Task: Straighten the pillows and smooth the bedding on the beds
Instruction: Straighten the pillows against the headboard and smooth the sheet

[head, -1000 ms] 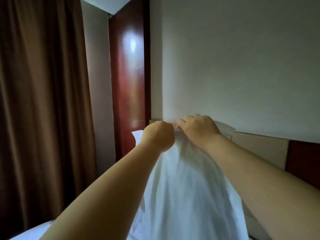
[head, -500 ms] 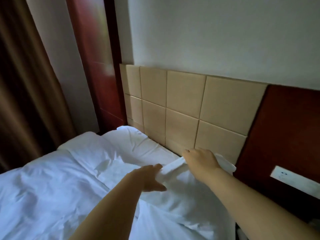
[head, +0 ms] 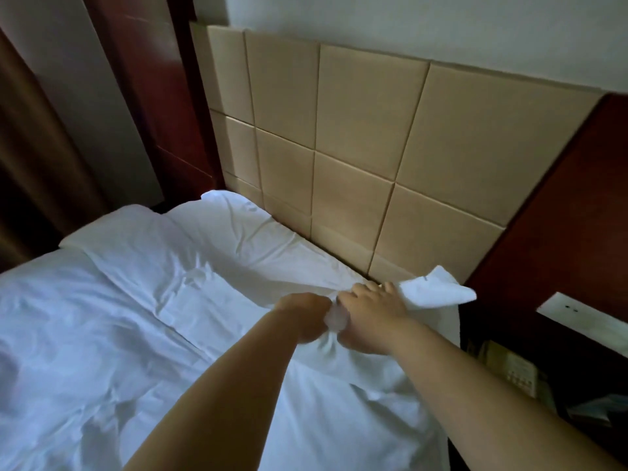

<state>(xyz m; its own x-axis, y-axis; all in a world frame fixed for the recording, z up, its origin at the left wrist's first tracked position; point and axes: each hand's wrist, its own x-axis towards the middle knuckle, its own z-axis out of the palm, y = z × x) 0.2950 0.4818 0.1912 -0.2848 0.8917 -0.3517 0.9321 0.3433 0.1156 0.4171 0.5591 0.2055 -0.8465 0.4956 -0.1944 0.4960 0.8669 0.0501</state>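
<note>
The pillow (head: 438, 294) is found at 4 o'clock from frame centre, at the head of the bed, its far edge just beside the headboard (head: 356, 130) and one loose corner sticking out toward 3 o'clock. Its upper edge is bunched between both hands. The left hand (head: 302, 321) is closed into a fist on a wad of the cover, and the right hand (head: 370, 317), touching it at 3 o'clock, has its fingers curled over the same edge. The hands are judged to be kept close together so the filling can be shaken down and the case pulled straight before the pillow is laid flat. The fabric under the wrists is seen creased, so the step is judged unfinished. A second pillow (head: 231, 232) is seen at 10 o'clock of the hands, lying flat along the headboard but wrinkled. The duvet (head: 85, 334) is spread over the bed toward 8 o'clock, rumpled, with smoothing not yet done. Red wood panels (head: 560, 215) are seen at either side of the headboard, and a brown curtain (head: 20, 147) at 9 o'clock. A white socket plate (head: 577, 317) is mounted at 3 o'clock, with what may be a telephone (head: 516, 368) below it, too dim to confirm.
</note>
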